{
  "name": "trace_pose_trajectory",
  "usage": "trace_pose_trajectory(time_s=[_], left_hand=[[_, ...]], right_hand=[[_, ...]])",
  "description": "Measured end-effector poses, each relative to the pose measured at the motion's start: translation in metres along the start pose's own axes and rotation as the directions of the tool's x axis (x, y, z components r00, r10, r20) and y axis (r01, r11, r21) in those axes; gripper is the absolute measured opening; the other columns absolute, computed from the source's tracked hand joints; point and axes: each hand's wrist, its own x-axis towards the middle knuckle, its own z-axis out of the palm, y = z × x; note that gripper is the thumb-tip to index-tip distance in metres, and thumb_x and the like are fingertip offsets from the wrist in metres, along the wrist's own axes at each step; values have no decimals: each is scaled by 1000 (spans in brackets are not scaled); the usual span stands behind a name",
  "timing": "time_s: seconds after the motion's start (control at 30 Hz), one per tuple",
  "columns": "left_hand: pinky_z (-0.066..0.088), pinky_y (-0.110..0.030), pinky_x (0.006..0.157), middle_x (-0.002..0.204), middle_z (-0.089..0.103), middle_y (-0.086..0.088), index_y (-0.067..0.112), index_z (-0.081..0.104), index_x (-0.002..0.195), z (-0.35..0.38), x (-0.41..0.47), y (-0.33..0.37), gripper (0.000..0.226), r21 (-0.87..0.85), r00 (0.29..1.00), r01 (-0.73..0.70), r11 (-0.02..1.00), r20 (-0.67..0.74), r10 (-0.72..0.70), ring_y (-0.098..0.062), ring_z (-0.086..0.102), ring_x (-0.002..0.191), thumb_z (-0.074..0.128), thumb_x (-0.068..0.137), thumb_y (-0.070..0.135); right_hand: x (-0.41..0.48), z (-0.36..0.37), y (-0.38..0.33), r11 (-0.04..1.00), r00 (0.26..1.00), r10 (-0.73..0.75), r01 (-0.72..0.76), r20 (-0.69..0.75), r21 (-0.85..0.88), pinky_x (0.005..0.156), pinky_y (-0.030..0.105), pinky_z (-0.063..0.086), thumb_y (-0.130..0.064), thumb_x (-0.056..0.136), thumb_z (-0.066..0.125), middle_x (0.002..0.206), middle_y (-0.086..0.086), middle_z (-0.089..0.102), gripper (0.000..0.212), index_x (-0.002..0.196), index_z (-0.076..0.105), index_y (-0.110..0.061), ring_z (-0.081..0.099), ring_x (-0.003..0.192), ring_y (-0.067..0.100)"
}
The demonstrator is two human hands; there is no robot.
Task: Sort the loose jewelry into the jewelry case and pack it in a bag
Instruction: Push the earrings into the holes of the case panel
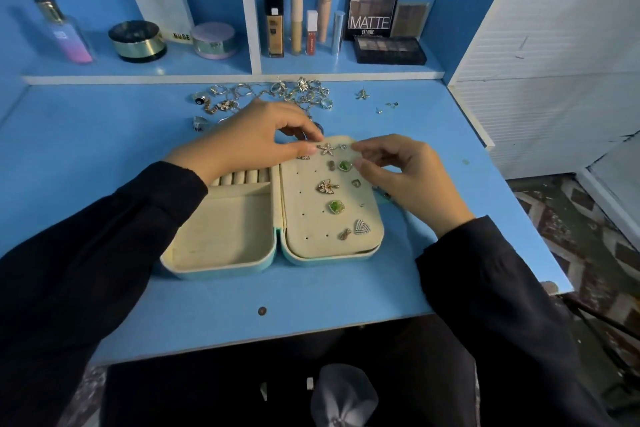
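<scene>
now, one jewelry case (225, 239), two green earrings (335, 207), one starfish earring (327, 148)

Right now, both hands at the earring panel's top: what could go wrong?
The starfish earring sits at the top edge of the earring panel, between the left hand and right hand; it could slip off.
The loose jewelry pile lies just behind the left hand; a knock could scatter it.
Tiny studs lie apart, easily missed.
</scene>
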Motion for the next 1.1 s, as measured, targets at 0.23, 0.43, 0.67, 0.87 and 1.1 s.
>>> trace_pose_trajectory(time_s=[0.23, 0.43, 0.67, 0.87, 1.1], left_hand=[[50, -30, 97, 106, 68, 16, 29, 72, 110, 1, -3, -2, 23, 10, 1000, 5, 1000, 5, -5, 0, 62, 102, 70, 88, 34], [48, -26, 98, 109, 68, 15, 29, 73, 111, 5, -7, -4, 24, 10, 1000, -5, 1000, -29, 5, -2, 62, 104, 70, 88, 32], [41, -2, 81, 107, 69, 14, 23, 75, 106, 8, -10, -4, 21, 20, 995, -22, 1000, -99, 24, 2, 61, 103, 73, 85, 25], [46, -12, 92, 102, 71, 14, 26, 76, 101, 1, -1, -3, 22, -20, 999, 23, 1000, -26, -23, -1, 64, 99, 65, 86, 39], [52, -29, 94, 105, 71, 6, 19, 75, 107, 1, 47, -1, 22, 9, 999, 46, 999, -23, -45, -7, 66, 98, 64, 92, 30]], right_hand=[[-1, 2, 4, 990, 996, -88, 86, -13, -112, 84, 24, 51, -16, 86, 72, 93, 1, 66, 19, 105, 75, -14, 61, 87, 12], [-1, 3, 4, 988, 995, -101, 97, -27, -119, 82, 23, 49, -17, 87, 71, 94, 2, 67, 19, 105, 75, -14, 60, 88, 13], [-2, 4, 5, 986, 994, -109, 105, -24, -130, 80, 13, 45, -15, 87, 71, 95, 1, 67, 18, 105, 75, -13, 59, 87, 9], [4, -5, 4, 998, 1000, -24, 24, 9, -61, 81, 15, 48, -15, 90, 67, 91, -3, 68, 15, 103, 74, -14, 63, 83, 6], [42, -43, 31, 977, 991, 71, -93, -115, -193, 63, 5, 38, -17, 90, 65, 77, -14, 64, 12, 97, 73, -13, 53, 63, -7]])
